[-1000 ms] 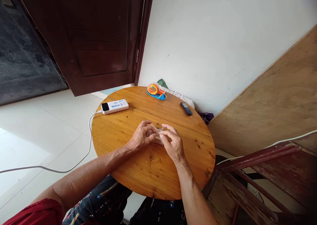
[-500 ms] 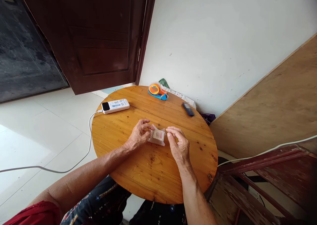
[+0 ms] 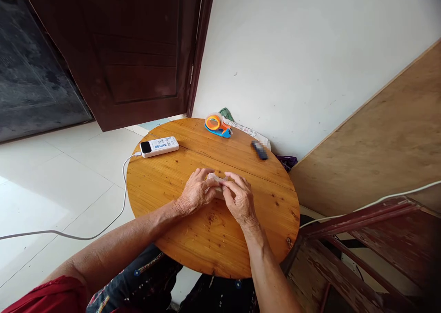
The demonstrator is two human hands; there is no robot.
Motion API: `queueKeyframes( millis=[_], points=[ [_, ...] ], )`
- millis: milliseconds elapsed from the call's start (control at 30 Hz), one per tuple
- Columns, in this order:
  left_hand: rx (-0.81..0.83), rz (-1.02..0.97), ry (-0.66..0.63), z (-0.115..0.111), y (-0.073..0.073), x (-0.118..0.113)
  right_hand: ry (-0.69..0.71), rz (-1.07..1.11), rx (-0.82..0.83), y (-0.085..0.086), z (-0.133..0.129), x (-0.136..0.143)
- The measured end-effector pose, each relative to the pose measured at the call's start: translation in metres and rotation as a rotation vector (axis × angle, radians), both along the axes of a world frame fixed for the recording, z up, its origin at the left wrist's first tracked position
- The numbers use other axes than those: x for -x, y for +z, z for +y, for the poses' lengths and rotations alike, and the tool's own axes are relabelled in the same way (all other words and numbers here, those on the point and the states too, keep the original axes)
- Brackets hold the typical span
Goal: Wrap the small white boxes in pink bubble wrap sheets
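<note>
A small packet in clear bubble wrap (image 3: 219, 193) lies on the round wooden table, mostly hidden by my fingers. My left hand (image 3: 195, 189) holds it from the left side, with the fingers bent over its top. From the right, my right hand (image 3: 240, 198) has its thumb and fingers closed at the packet's near right part. The fingertips of both hands almost meet above the wrap. Exactly how each finger grips the film is hidden.
At the back of the wooden table (image 3: 172, 179) stands an orange and blue tape dispenser (image 3: 218, 125). A white device (image 3: 159, 146) with a cable lies at the left. Toward the back right is a dark, blurred-out object (image 3: 259, 150). The wall rises behind.
My right hand has moved left onto the packet and its fingers have closed there. My left fingers have come further over the wrap. The view has shifted slightly.
</note>
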State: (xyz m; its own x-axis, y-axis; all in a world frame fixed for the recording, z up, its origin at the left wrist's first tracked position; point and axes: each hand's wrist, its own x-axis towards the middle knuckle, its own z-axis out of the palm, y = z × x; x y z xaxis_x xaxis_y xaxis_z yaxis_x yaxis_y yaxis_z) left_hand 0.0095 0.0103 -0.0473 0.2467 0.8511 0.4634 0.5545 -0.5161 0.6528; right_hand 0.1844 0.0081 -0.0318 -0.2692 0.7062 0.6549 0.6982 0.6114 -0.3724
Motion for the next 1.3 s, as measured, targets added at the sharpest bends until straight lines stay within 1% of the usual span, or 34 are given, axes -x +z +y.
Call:
queueKeyframes(
  millis=[67,133,167,233,300,367,400,467,567,700,900,1000,1133,1200,1300],
  points=[
    [0.036,-0.077,-0.027,0.000,0.002,0.001,-0.001,0.134,0.035,-0.001,0.001,-0.002],
    [0.077,-0.217,-0.047,0.001,0.005,0.005,-0.041,0.322,0.072,-0.002,0.003,-0.007],
    [0.103,-0.294,-0.038,0.002,0.006,0.007,-0.070,0.408,0.085,-0.003,0.004,-0.010],
    [0.194,-0.430,0.032,0.006,0.006,0.012,-0.111,0.514,0.102,-0.005,0.006,-0.015],
    [0.333,-0.530,0.131,0.012,0.005,0.015,-0.112,0.538,0.123,-0.006,0.008,-0.017],
    [0.448,-0.599,0.200,0.018,0.003,0.016,-0.100,0.529,0.146,-0.006,0.009,-0.016],
    [0.478,-0.625,0.217,0.020,0.002,0.016,-0.096,0.521,0.154,-0.006,0.009,-0.015],
    [0.489,-0.660,0.224,0.021,0.000,0.015,-0.088,0.497,0.164,-0.005,0.007,-0.013],
    [0.476,-0.667,0.222,0.019,0.002,0.014,-0.047,0.439,0.180,-0.002,0.005,-0.012],
    [0.513,-0.645,0.213,0.015,0.006,0.013,0.036,0.383,0.215,0.001,0.004,-0.012],
    [0.538,-0.641,0.189,0.013,0.006,0.011,0.052,0.339,0.257,0.002,0.001,-0.012],
    [0.547,-0.638,0.187,0.011,0.008,0.010,0.029,0.349,0.262,0.002,0.001,-0.011],
    [0.578,-0.600,0.152,0.008,0.009,0.009,-0.073,0.430,0.281,0.000,0.003,-0.012],
    [0.520,-0.548,0.146,0.008,0.007,0.009,-0.118,0.485,0.315,-0.003,0.004,-0.014],
    [0.373,-0.429,0.160,0.007,0.004,0.009,-0.148,0.519,0.360,-0.007,0.006,-0.015]
  ],
)
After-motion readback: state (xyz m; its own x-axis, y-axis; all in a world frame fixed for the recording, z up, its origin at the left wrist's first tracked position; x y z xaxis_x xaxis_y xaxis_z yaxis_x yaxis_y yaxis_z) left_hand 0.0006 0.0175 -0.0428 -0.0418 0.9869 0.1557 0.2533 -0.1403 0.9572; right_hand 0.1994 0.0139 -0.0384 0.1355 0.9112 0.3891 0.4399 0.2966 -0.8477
